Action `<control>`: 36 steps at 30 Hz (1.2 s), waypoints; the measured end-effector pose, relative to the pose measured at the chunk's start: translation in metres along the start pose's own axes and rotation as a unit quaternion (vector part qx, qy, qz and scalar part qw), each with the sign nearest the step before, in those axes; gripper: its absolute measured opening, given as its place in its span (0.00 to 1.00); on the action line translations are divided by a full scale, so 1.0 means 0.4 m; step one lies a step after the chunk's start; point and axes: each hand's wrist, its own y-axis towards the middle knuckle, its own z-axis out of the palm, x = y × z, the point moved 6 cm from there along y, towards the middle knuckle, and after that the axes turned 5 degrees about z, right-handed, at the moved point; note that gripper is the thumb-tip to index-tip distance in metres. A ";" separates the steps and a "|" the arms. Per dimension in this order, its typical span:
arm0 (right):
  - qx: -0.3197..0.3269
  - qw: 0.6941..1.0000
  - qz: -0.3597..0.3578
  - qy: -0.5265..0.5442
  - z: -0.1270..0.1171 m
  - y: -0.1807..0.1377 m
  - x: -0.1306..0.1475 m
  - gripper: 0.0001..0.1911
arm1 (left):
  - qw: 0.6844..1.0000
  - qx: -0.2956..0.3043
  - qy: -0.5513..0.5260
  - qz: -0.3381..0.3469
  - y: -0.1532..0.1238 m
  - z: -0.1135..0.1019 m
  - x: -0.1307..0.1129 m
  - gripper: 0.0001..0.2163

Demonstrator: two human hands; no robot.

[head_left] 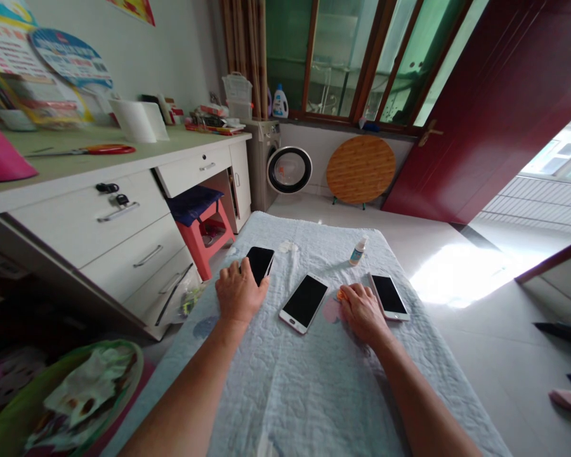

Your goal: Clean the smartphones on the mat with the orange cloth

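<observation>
Black phone (261,259) is at the far L part of the quilted cloth (276,381), screen up, near end under the L hand (239,291). L hand is part-closed round it: fingers bent over the L edge, thumb along the R edge, so it has hold of the phone; can't tell if the phone is lifted or flat on the cloth.

R hand (361,310) is palm down on the cloth, fingers close tog. & slightly bent, tips on a small orange item (341,294). Item's mostly hidden, so can't tell what it is, or if it's pinched or just pressed.

Btwn the hands: white-framed phone (304,303), screen up, lying at a slant, apart from both. Just R of the R hand: second white phone (391,296), also screen up. Small spray bottle (357,252) stands upright beyond the R hand, w/ a pale cap.

Further out, L side: white desk (171,155) w/ red-handled scissors (108,150) & paper roll (134,120) on top; pink stool (204,238) partly under it, dark cushion on the seat. Back: washer (261,158), round door open; round wooden board (360,169) leaning nr the wall. R: dark red door (480,108), standing open.
</observation>
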 end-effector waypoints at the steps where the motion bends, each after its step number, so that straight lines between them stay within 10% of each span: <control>1: 0.003 1.000 0.001 -0.001 0.001 0.000 -0.001 0.11 | 1.000 0.003 0.003 -0.003 0.001 0.002 0.001 0.27; 13: 0.013 1.000 0.011 -0.006 0.011 0.004 -0.009 0.14 | 1.000 0.010 -0.002 -0.011 0.004 0.017 0.011 0.28; 19: -0.003 0.999 0.048 -0.001 0.024 0.008 -0.023 0.20 | 0.987 -0.094 -0.099 0.080 -0.009 -0.045 -0.052 0.25; 23: -0.024 0.998 0.051 -0.006 0.016 0.006 -0.027 0.17 | 0.944 0.006 -0.220 0.245 -0.052 -0.026 -0.149 0.20; 36: -0.045 0.998 0.041 0.034 0.004 0.008 -0.032 0.08 | 0.919 0.203 -0.199 0.272 -0.109 0.046 -0.177 0.40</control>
